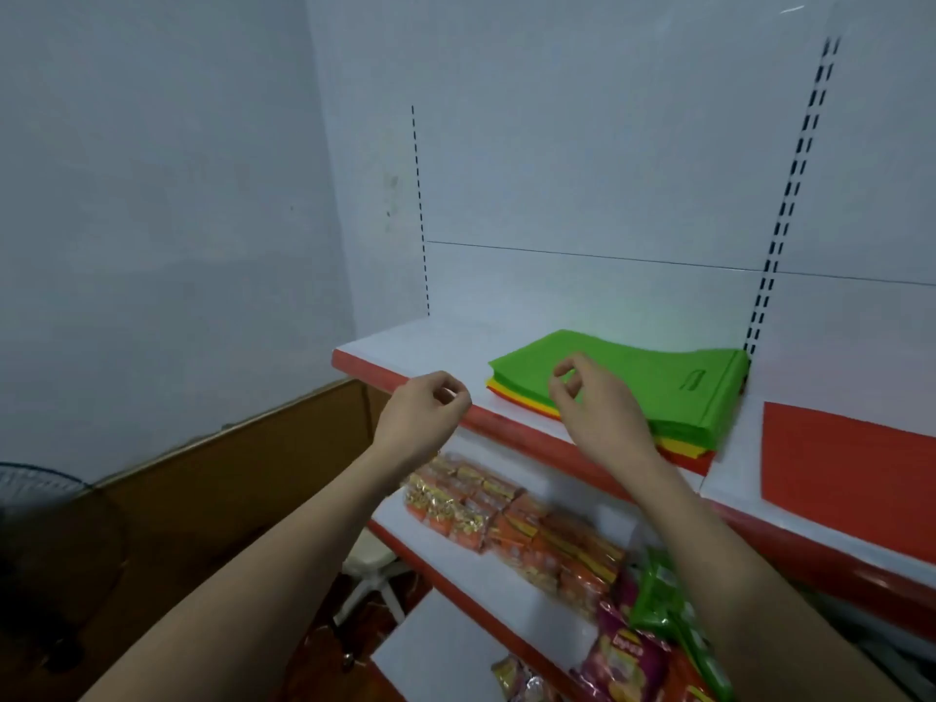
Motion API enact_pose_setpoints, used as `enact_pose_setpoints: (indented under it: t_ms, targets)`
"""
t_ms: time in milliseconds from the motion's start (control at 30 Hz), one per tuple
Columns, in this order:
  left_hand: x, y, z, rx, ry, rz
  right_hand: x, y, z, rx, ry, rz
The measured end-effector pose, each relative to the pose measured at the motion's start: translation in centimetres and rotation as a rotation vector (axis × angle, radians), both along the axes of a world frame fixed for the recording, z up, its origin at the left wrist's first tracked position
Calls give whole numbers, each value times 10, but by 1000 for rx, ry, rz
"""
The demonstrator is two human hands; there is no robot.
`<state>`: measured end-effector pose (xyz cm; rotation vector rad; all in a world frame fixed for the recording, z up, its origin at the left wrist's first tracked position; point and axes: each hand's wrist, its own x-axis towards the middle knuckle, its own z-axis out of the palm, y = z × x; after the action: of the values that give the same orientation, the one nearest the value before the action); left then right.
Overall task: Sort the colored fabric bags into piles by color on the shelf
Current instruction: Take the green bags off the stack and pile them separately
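Head view: the stack of fabric bags [658, 392], green on top with yellow and red edges beneath, lies on the white top shelf [405, 347]. The right hand [597, 402] hovers over its front corner, fingers loosely curled, holding nothing. The left hand [425, 412] hangs beside the shelf's red edge, fingers curled, empty

Orange snack packets [511, 519] (lower shelf), purple and green packs [653, 625], fan [35, 504], white stool [367, 575].

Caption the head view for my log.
Both hands, left and right, hover empty near the mixed bag stack on the shelf.
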<state>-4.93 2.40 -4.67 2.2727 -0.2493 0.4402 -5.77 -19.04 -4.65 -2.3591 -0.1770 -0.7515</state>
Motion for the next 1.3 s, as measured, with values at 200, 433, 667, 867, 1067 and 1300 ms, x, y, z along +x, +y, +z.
enact_pose_setpoints:
  t_ms: [200, 433, 667, 867, 1067, 1300]
  targets:
    - [82, -7, -7, -89, 4, -93, 32, -55, 13, -60, -157, -506]
    - [154, -39, -10, -95, -5, -148, 27, -85, -19, 75, 74, -865]
    - [193, -70, -47, 16, 107, -265, 30, -73, -47, 334, -141, -881]
    - [208, -68, -57, -32, 82, -279, 32, -77, -51, 382, -183, -932]
    - [212, -69, -59, -20, 85, -294, 34, -83, -57, 257, -238, -1005]
    - [209, -70, -56, 44, 92, -304, 33, -82, -63, 73, -233, -1051]
